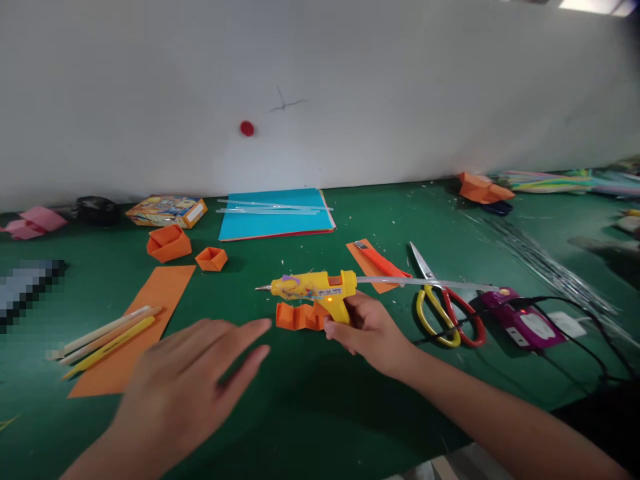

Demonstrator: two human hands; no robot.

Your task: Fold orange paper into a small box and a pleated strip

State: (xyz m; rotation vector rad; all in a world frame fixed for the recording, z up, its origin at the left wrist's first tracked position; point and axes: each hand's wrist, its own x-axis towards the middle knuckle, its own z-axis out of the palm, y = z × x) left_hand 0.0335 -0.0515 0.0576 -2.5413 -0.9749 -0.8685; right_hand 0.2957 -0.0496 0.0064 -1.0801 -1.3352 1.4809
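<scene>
Two folded orange paper pieces (169,244) (211,259) stand shaped on the green surface (310,413), so those look done — a creased orange strip (295,317) lies opened out under the yellow glue gun (313,287), apparently unfinished, right end hidden, can't tell if any glue is on. Right hand (373,330) grips the glue gun by its handle, clear stick (425,283) out the back; left hand (185,380) is blurred, holds nothing, fingertips near the nozzle — orange sheet (127,357) at left lies flat, looks unfolded.
</scene>
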